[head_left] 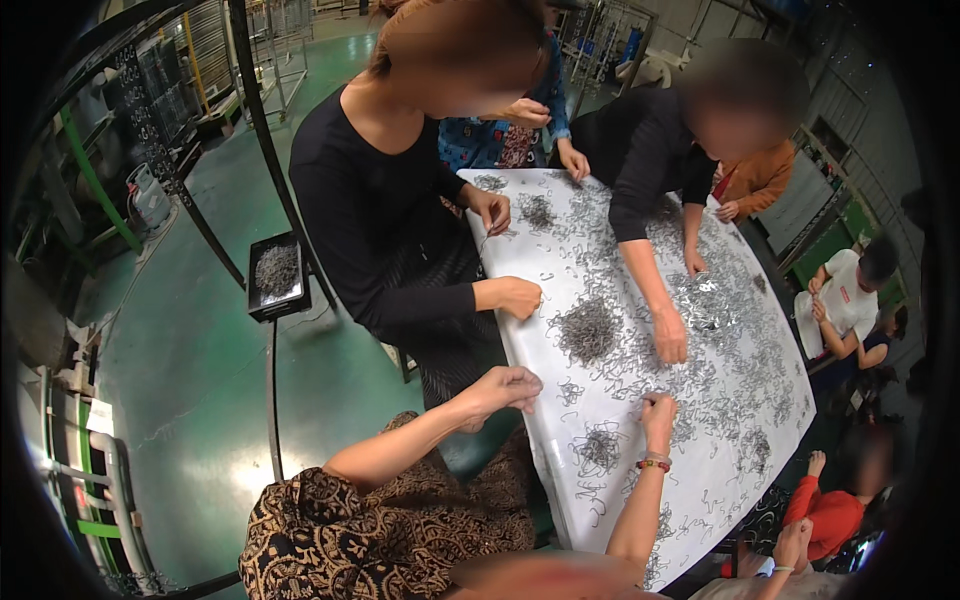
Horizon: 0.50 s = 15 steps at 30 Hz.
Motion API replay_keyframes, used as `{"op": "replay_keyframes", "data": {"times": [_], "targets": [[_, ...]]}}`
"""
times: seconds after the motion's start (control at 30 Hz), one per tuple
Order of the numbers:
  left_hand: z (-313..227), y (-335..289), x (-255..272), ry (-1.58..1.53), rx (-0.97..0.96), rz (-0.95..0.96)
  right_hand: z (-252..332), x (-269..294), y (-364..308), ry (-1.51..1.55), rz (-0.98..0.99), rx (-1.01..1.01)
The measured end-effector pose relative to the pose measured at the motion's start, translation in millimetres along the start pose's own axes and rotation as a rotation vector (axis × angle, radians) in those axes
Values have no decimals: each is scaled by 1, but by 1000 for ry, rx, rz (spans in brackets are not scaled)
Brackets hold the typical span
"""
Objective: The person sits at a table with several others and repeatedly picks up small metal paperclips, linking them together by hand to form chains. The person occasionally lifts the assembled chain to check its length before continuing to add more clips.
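Observation:
Small curved dark wire hooks [693, 395] lie scattered over a white-covered table [553, 425], some gathered into heaps. My left hand [508, 388] is at the table's left edge, its thumb and fingers pressed together; anything between them is too small to make out. My right hand [657, 408], below a beaded bracelet [653, 464], is over the scattered hooks with curled fingers, and what they grip is hidden. A large heap of hooks [588, 330] sits beyond and between my hands. Closer to me is a smaller heap [600, 447], left of my right forearm.
Across the table, a co-worker's hand [670, 335] reaches down among the hooks. Another co-worker's hand [518, 298] is at the left edge. More people stand around the far and right sides. Left, a black crate [277, 309] of dark pieces stands by metal posts [268, 130].

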<state>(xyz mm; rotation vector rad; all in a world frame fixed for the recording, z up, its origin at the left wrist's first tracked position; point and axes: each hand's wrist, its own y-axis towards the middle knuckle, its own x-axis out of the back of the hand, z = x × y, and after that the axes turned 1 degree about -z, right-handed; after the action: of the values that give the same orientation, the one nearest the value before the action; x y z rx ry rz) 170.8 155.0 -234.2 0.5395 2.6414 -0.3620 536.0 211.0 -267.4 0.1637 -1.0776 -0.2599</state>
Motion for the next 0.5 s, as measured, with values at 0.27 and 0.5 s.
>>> {"op": "replay_keyframes", "data": {"times": [0.27,0.5], "targets": [[3,-15,20,7,10,-75,-5,-9,-7,-1,20,-2],[2,-27,34,20,-21,-144,-14,-13,-7,187,79,-143]]}}
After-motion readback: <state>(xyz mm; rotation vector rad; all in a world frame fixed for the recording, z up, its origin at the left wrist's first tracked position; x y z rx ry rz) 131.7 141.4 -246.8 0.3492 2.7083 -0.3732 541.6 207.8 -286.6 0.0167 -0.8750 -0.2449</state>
